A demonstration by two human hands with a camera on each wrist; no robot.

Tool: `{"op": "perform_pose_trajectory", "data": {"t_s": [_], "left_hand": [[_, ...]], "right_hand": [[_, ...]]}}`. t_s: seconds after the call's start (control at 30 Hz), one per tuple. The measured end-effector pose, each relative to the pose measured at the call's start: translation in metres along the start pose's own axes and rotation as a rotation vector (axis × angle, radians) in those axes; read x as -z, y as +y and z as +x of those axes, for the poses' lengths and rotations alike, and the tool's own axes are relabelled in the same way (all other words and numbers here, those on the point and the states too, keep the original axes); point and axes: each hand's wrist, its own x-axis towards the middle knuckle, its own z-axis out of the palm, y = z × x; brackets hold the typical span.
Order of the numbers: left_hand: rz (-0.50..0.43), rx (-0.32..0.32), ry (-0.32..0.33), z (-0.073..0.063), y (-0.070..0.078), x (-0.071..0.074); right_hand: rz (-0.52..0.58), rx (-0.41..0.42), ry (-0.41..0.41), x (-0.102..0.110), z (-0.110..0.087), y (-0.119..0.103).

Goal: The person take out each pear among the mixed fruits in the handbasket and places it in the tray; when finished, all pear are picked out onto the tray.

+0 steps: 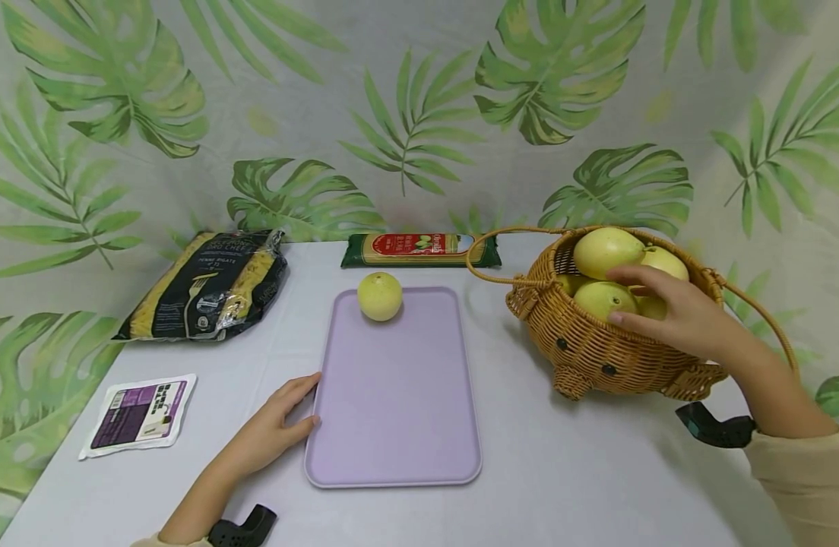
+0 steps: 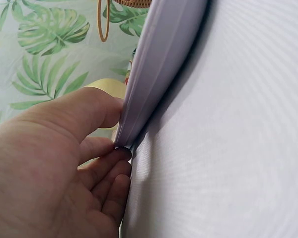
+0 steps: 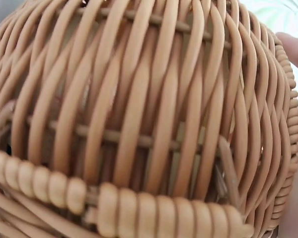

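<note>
To the right on the white table (image 1: pixel 563 479), wicker basket (image 1: pixel 584 342) with animal face: dark eyes, woven snout, a loop of handle drooping at either side. Inside, several yellow-green fruits heaped to the rim. Over them, right hand (image 1: pixel 679 308): open, forefinger extended by the upper fruit (image 1: pixel 606 252), thumb tip at the front fruit (image 1: pixel 603 298), a gap between the two digits; other fingertips hidden. In the right wrist view, mostly basket weave, plus a slice of hand at the edge. Mid-table, lilac tray (image 1: pixel 395 403), lying flat. At its left edge, left hand (image 1: pixel 272 429): open, thumb and forefinger apart, tips against the rim; in the left wrist view, remaining fingers loosely bent just beside it. At the tray's far end, left of middle, lone round fruit (image 1: pixel 379 296). Beyond the tray, long green-and-red packet (image 1: pixel 419 251). To the left, black pasta bag (image 1: pixel 204 289), marked "Penne Rigate"; nearer, flat purple-and-white packet (image 1: pixel 142 414). Behind everything, leaf-print backdrop (image 1: pixel 429 129).
</note>
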Motion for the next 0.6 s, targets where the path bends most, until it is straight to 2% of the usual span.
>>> {"op": "perform_pose_trajectory", "data": {"t_s": [0.37, 0.6], "left_hand": [[0.003, 0.0, -0.003, 0.0002, -0.0002, -0.0004], [-0.013, 0.012, -0.009, -0.0001, 0.0003, 0.0002]], "right_hand": [[-0.06, 0.006, -0.069, 0.004, 0.0066, 0.0001], [-0.095, -0.044, -0.21, 0.0066, 0.0103, -0.0013]]}}
